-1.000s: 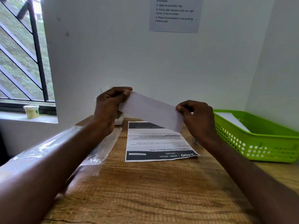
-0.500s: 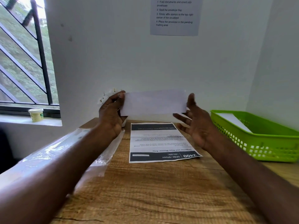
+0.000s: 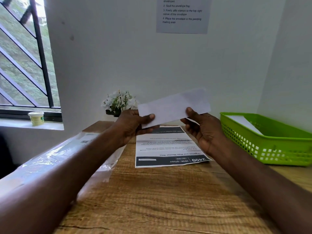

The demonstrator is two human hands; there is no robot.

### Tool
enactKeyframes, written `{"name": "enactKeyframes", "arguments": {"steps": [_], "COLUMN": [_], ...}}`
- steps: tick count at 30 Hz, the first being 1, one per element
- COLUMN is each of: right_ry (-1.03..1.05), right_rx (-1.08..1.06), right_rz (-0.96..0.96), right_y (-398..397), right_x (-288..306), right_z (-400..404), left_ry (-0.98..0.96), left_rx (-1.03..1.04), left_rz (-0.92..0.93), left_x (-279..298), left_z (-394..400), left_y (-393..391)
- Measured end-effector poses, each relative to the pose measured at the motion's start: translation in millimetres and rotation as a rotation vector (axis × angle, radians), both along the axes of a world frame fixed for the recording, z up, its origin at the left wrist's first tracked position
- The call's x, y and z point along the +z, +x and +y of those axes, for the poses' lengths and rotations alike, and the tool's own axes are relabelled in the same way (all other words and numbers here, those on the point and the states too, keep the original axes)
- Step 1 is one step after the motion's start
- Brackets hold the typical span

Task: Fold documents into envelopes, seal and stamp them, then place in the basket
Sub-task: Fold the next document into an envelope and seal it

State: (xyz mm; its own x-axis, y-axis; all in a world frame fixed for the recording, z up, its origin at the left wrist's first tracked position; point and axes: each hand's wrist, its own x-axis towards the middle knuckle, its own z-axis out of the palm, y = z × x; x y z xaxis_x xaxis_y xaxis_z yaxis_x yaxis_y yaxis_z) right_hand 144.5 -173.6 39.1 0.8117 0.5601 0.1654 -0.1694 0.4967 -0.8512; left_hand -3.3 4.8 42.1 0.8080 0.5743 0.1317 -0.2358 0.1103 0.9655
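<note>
I hold a white envelope (image 3: 173, 107) in the air above the wooden desk (image 3: 160, 196), tilted with its right end higher. My left hand (image 3: 133, 125) grips its lower left end, thumb on the front. My right hand (image 3: 200, 127) pinches its lower right edge with the thumb on top. Beneath it a printed document (image 3: 167, 149) with dark header bands lies flat on the desk. A green plastic basket (image 3: 270, 146) stands at the right with a white envelope (image 3: 244, 122) inside.
A clear plastic sleeve (image 3: 55, 154) lies along the desk's left edge under my left forearm. A small pot of white flowers (image 3: 119, 102) stands against the back wall. A small tub (image 3: 36, 118) sits on the windowsill, and an instruction sheet (image 3: 183, 14) hangs on the wall.
The envelope went from tilted right-end-down to level to right-end-up. My right hand let go of it half a second ago and now pinches its right edge again; the flowers came into view.
</note>
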Motion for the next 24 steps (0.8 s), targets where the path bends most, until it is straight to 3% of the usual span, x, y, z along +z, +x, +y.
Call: {"name": "enactKeyframes", "arguments": {"steps": [7,16,24], "right_ry": [-0.007,0.087,-0.089], "right_rx": [-0.036,-0.265,0.089], "right_rz": [0.006,0.102,-0.046], "right_y": [0.6,15.6,-0.4], "right_x": [2.8,10.2,4.4], "right_z": [-6.0,-17.0,-4.9], "left_ry": [0.179,0.260,0.137], "left_rx": [-0.022,0.079,0.064], "left_rz": [0.207,0.205,0.057], "left_x": [3.3,4.3,1.7], "left_z": [2.6,16.3,6.3], "left_y": [-8.9,-11.5,-6.8]}}
